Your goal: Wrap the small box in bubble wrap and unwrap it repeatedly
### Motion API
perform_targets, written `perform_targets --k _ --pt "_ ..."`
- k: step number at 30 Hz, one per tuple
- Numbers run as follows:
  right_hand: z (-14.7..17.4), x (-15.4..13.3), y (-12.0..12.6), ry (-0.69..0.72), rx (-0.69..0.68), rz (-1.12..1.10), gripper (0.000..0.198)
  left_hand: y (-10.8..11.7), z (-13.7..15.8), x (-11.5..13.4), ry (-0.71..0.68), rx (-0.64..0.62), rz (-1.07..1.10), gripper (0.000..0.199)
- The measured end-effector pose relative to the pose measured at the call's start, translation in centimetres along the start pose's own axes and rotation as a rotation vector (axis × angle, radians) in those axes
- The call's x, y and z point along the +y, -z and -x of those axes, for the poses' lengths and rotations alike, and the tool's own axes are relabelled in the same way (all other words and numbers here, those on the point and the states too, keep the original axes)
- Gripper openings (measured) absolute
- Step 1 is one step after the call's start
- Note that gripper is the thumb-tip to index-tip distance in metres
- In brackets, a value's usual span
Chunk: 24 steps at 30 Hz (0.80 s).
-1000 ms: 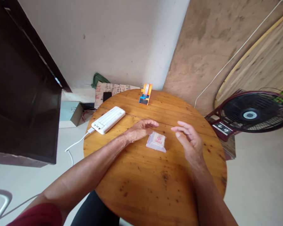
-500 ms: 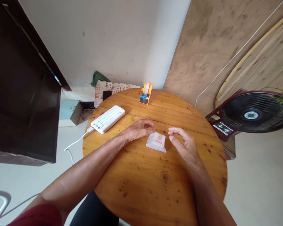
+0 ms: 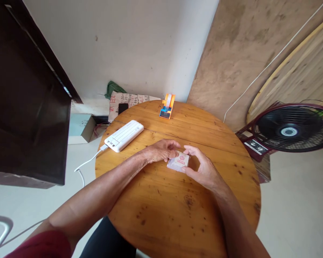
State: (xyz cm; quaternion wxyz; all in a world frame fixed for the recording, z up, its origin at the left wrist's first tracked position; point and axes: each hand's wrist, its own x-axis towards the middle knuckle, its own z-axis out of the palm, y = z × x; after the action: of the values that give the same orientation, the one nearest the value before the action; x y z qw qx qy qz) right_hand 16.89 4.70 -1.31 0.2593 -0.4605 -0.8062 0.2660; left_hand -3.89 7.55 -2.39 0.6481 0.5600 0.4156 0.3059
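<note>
Left hand (image 3: 161, 151): half-curled, thumb touched square white plastic-wrapped packet (image 3: 178, 164)
Right hand (image 3: 204, 170): half-open, straddled its edge
Both grips: were unclear

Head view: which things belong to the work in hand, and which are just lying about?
In hand:
- wrapped packet with red print
- left hand, at its left side
- right hand, at its right side
- wooden table, beneath

Apparently just lying about, untouched:
- orange-and-blue tape dispenser
- white power bank, cable attached
- fan
- pale box
</note>
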Motion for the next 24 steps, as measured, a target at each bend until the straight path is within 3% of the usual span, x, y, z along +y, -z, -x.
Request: perform_targets --k 6,10,13,18,24 --pt "0.0 -0.5 0.9 0.014 0.006 -0.096 0.056 -0.4 0.2 0.4 0.013 0.031 0.011 0.040" --pt "-0.1 -0.6 1.4 -0.025 0.099 -0.139 0.037 -0.4 0.3 0.6 0.044 0.096 -0.002 0.035" --pt "-0.3 -0.6 1.1 -0.049 0.095 -0.109 0.030 -0.2 0.0 0.4 0.050 0.125 0.006 0.030" --pt "-0.4 -0.4 0.1 -0.023 0.139 -0.011 0.032 0.3 0.0 0.1 0.055 0.082 -0.031 0.027" --pt "-0.7 0.3 -0.6 0.107 0.219 -0.041 0.011 0.1 0.2 0.3 0.074 0.028 -0.039 0.036"
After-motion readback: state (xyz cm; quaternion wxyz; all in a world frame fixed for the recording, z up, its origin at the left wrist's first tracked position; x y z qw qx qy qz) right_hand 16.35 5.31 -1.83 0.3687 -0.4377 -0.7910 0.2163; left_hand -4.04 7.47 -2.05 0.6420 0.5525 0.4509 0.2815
